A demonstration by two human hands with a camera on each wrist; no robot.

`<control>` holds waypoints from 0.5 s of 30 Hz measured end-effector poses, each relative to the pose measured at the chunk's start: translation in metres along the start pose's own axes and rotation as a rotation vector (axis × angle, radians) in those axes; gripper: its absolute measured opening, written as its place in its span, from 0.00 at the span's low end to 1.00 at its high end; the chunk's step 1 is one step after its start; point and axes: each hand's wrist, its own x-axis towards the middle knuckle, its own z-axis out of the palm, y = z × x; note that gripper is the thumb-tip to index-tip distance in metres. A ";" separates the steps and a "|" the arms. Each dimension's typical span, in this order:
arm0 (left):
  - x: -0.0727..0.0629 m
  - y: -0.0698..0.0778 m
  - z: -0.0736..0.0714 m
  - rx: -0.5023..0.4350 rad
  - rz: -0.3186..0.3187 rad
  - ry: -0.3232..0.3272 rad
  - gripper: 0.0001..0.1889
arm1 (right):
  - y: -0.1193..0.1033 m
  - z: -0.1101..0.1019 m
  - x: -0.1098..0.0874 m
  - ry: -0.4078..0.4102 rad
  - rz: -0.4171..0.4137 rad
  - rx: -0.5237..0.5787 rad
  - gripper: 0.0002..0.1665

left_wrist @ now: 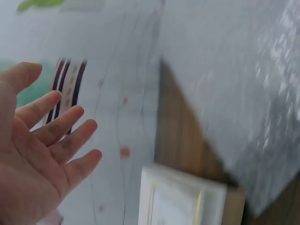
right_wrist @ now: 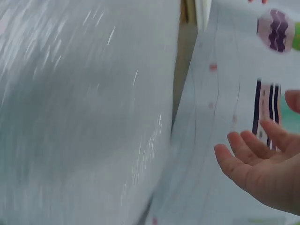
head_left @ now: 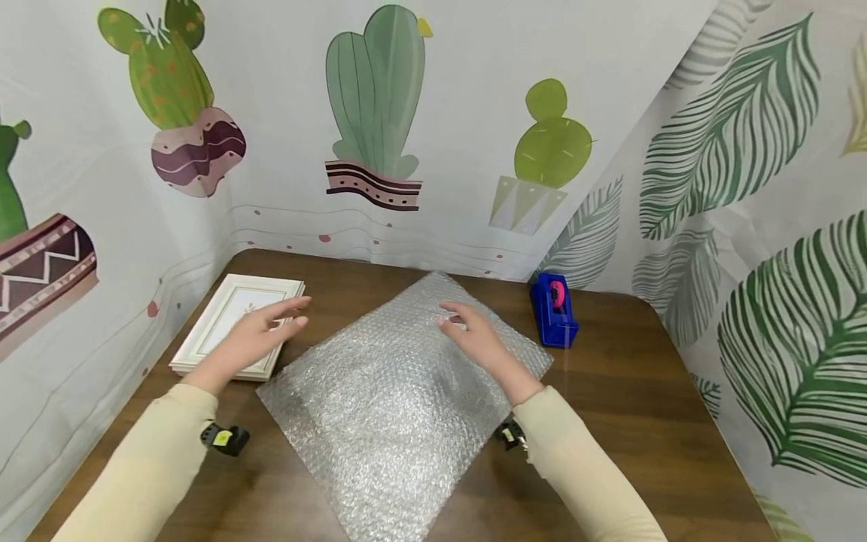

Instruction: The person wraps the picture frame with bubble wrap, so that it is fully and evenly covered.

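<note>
Head view: your left hand (head_left: 254,336) hangs over the right side of the white picture frame (head_left: 229,310), thumb and fingers apart, fingertips pointing toward the bubble wrap (head_left: 379,384). The frame lies flat at the far left of the brown wooden surface (head_left: 630,406), just beside the sheet's left corner. Your right hand (head_left: 479,340) is over the right half of the bubble wrap, thumb apart from the loosely bent fingers. The sheet is spread out between your forearms, turned cornerwise, one corner toward you and one toward the patterned cloth (head_left: 284,98). The blue tape dispenser (head_left: 557,324), with a pink core, stands beyond the sheet's right corner, to the right of your right hand.

Left wrist view: your palm shows, the fingers separated and slightly bent. The frame is at lower centre, apart from your fingertips in this view; the bubble wrap fills the upper right, farther off than the frame's near edge.

Right wrist view: your fingers curve gently, close to one another. The bubble wrap, blurred, takes up the left half, with a visible gap between it and your fingertips.
</note>
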 end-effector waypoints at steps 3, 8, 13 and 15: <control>-0.008 -0.015 -0.020 -0.015 -0.050 0.037 0.30 | -0.017 0.024 0.006 0.013 0.035 0.150 0.32; -0.023 -0.051 -0.042 0.048 -0.169 0.087 0.33 | -0.034 0.075 0.014 0.003 0.067 0.315 0.33; -0.040 -0.085 -0.052 0.054 -0.238 0.125 0.35 | -0.050 0.125 0.022 -0.032 0.100 0.438 0.35; -0.047 -0.096 -0.054 0.028 -0.265 0.127 0.37 | -0.057 0.142 0.026 -0.029 0.103 0.481 0.36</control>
